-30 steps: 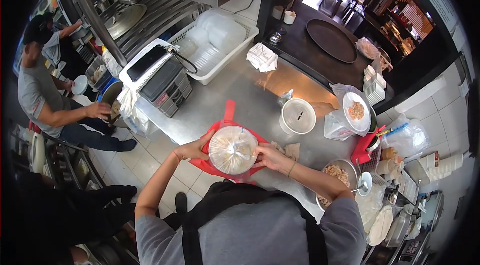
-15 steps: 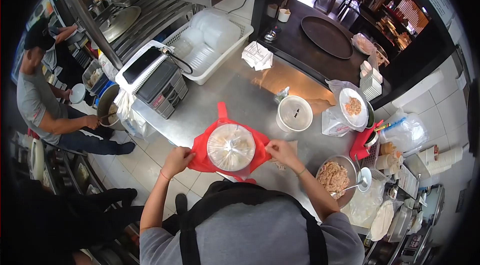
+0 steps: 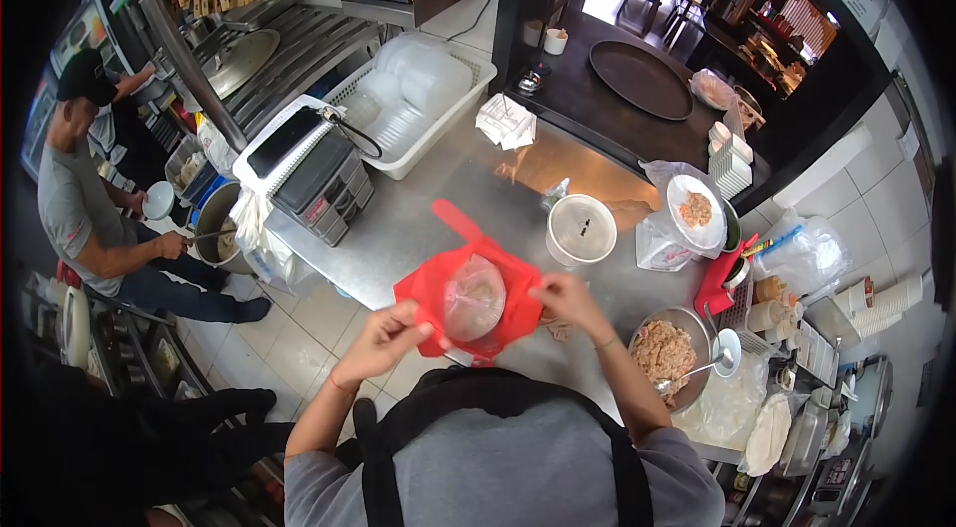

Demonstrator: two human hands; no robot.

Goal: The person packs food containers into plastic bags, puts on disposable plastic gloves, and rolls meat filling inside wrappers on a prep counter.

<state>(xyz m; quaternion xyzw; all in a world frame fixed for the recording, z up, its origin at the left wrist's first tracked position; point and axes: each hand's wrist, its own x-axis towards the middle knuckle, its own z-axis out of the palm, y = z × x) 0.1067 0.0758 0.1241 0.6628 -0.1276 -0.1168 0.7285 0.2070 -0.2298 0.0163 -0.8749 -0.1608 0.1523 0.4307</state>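
Spreading a red bag around a wrapped container

Its right edge sits pinched in the closed fingertips of the right hand — the left hand has thumb and fingers nearly together at the left edge, too blurred to tell if they grip. Held wide, the sides seem kept off the container in the middle. The bag is at the steel counter's near edge, a white tub beyond its right side.
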